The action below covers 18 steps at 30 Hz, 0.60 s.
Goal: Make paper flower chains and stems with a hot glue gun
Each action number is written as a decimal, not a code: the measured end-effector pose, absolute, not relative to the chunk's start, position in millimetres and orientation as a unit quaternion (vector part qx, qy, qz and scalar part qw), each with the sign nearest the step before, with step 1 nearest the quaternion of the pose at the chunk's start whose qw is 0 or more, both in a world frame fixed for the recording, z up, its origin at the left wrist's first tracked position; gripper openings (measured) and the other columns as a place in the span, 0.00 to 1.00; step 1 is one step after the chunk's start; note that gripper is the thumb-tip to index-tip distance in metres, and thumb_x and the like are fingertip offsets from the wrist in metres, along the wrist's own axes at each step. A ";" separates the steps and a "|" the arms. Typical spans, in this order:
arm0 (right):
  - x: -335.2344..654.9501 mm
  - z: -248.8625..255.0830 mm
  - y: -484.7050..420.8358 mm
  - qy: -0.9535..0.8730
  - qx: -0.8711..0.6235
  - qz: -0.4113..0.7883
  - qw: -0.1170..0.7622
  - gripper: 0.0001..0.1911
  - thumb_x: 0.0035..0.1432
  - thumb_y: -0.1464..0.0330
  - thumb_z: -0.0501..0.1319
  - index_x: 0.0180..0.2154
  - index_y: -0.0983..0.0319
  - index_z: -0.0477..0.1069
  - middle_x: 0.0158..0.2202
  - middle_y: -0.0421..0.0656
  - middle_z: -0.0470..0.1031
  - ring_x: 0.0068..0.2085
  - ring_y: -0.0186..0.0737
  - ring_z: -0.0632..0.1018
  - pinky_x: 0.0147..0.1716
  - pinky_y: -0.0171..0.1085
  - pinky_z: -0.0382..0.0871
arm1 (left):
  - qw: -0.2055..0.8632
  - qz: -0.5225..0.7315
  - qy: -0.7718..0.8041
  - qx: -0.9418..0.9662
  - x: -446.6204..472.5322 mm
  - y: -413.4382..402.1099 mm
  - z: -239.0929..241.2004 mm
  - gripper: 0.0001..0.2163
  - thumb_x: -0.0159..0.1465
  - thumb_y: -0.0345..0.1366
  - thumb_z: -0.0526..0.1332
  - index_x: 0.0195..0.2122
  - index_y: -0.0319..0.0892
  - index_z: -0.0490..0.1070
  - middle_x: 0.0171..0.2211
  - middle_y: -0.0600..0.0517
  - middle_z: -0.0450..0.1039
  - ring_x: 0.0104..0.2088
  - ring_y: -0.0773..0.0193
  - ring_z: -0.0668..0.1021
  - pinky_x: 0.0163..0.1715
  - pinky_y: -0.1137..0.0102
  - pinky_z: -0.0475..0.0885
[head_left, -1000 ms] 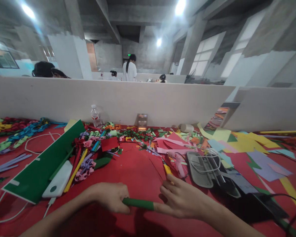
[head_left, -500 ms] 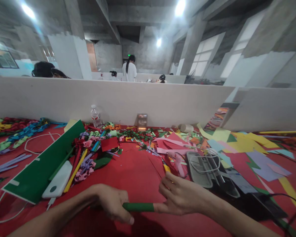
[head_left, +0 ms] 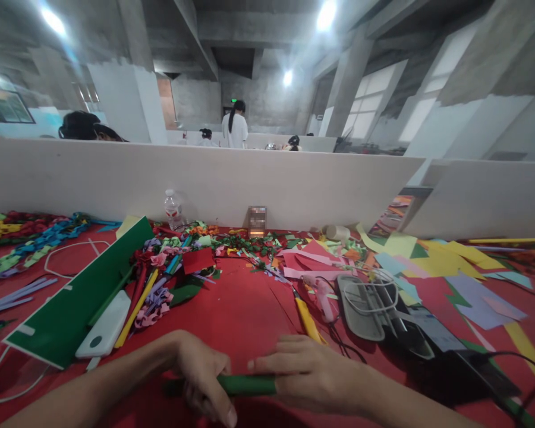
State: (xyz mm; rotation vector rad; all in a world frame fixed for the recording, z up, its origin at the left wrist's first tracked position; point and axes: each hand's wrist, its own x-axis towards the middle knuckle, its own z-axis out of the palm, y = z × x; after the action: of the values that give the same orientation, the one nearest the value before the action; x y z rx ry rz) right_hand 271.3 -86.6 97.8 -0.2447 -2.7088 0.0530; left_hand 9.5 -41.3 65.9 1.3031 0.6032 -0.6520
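A green paper tube lies crosswise between my hands, low over the red table. My left hand is wrapped round it, with the thumb pointing down and a darker stretch of green showing past the left side of the hand. My right hand closes on the tube's right part, its fingers laid over the top and reaching left. That right end is hidden under the hand. A yellow-handled tool lies just beyond my right hand, beside a pink glue gun.
At left a green board leans near a white power strip and a yellow paper roll. A grey tray and a phone lie at right. Paper scraps, a bottle and a white partition stand behind.
My right hand has moved down and slightly left, off the yellow-handled tool and over the green tube. My left hand's grip has turned a little, and the tube has dropped slightly.
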 end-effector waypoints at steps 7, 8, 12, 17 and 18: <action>265.9 95.6 -75.7 -0.904 -0.192 0.231 0.304 0.11 0.70 0.72 0.54 0.44 0.63 0.76 0.46 0.51 0.80 0.42 0.35 0.80 0.41 0.31 0.73 | 0.677 -0.131 0.298 0.660 -1.8 -35.7 85.5 0.22 0.59 0.55 0.65 0.23 0.40 0.68 0.18 0.57 0.65 0.16 0.72 0.66 0.18 0.76 0.62; 266.1 96.7 -73.4 -0.885 -0.219 0.253 0.324 0.11 0.70 0.71 0.55 0.42 0.63 0.76 0.44 0.50 0.80 0.41 0.35 0.80 0.39 0.30 0.73 | 0.665 -0.102 0.298 0.677 -3.9 -37.0 91.8 0.21 0.61 0.55 0.63 0.25 0.40 0.69 0.20 0.55 0.68 0.17 0.71 0.68 0.19 0.75 0.64; 265.7 101.6 -67.3 -0.833 -0.305 0.301 0.350 0.13 0.70 0.66 0.56 0.40 0.63 0.78 0.41 0.48 0.81 0.40 0.38 0.80 0.41 0.32 0.72 | 0.468 0.046 0.377 0.798 -0.2 -52.0 112.9 0.13 0.62 0.47 0.63 0.39 0.43 0.71 0.34 0.52 0.77 0.32 0.62 0.77 0.32 0.71 0.70; 259.8 100.8 -67.8 -0.773 -0.377 0.335 0.385 0.17 0.70 0.61 0.57 0.34 0.63 0.79 0.37 0.46 0.81 0.38 0.39 0.79 0.40 0.34 0.70 | 0.181 0.112 0.547 0.810 39.1 -72.7 109.8 0.10 0.68 0.39 0.59 0.49 0.45 0.70 0.45 0.47 0.78 0.45 0.53 0.80 0.41 0.67 0.70; 258.8 99.5 -68.9 -0.765 -0.386 0.340 0.388 0.18 0.70 0.61 0.57 0.33 0.63 0.79 0.36 0.45 0.81 0.37 0.39 0.79 0.39 0.34 0.70 | 0.143 0.091 0.575 0.800 47.2 -73.7 105.2 0.10 0.69 0.37 0.57 0.50 0.45 0.69 0.45 0.45 0.79 0.45 0.52 0.81 0.39 0.67 0.70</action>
State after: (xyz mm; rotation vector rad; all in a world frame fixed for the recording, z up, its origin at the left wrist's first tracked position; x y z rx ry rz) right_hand 258.8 -68.9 99.5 -0.9826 -1.9457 0.8641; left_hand 47.2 -73.7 105.2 2.3075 1.6585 0.2638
